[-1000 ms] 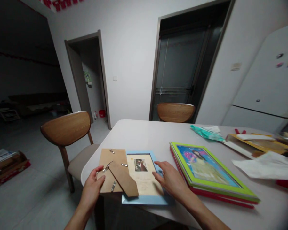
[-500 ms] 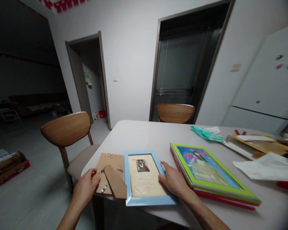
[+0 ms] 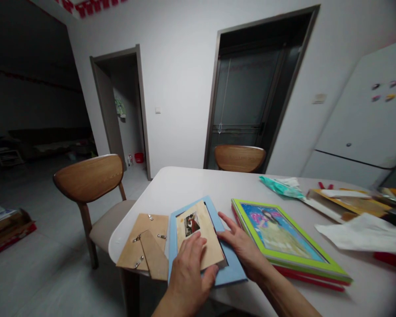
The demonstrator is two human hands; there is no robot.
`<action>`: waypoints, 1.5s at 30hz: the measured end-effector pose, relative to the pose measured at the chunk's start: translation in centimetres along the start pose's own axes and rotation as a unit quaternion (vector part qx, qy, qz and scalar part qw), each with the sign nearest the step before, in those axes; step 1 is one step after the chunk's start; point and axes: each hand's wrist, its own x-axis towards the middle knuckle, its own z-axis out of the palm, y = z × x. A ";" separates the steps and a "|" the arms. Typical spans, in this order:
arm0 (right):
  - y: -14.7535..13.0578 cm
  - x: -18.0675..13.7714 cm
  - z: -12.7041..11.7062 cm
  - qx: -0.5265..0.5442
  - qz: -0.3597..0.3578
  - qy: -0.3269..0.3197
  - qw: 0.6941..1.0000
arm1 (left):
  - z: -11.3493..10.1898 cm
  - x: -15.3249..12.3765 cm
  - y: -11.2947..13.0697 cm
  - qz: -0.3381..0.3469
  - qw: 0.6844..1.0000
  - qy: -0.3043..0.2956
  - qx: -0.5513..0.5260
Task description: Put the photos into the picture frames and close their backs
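Observation:
A light-blue picture frame (image 3: 215, 210) lies at the table's near edge, turned slightly askew. On its opening rests a cream paper insert (image 3: 204, 211) with a small photo of people, tilted and off-centre in the border. My left hand (image 3: 188, 268) lies across the insert's lower part, fingers stretched over it and thumb apart. With thumb over the border and fingers at the outer edge, my right hand (image 3: 239, 242) grips the frame's right side. Left of the frame is a brown backing board (image 3: 128, 253) with metal clips and a fold-out stand (image 3: 155, 259).
To the right, a green picture frame (image 3: 317, 264) with a picture of a figure in a gown lies on a red one. Beyond are a teal plastic packet (image 3: 280, 187), white paper (image 3: 363, 231) and a yellow envelope (image 3: 366, 200). Wooden chairs (image 3: 92, 178) stand around the table (image 3: 185, 180).
My left hand has moved right from the backing board onto the paper insert. The insert now sits askew, and the blue frame has turned a little. The right hand stays at its side.

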 end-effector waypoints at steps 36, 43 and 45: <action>5.6 2.0 -2.9 -0.597 -0.149 0.067 0.786 | -5.7 -5.6 -7.0 -0.180 0.942 -0.004 0.282; 4.8 1.8 0.1 -0.569 -0.186 0.028 0.801 | -3.8 -3.9 -6.7 -0.063 0.962 -0.073 0.255; 4.9 1.7 1.0 -0.574 -0.178 0.014 0.799 | -3.1 -3.5 -6.7 -0.048 0.963 -0.096 0.248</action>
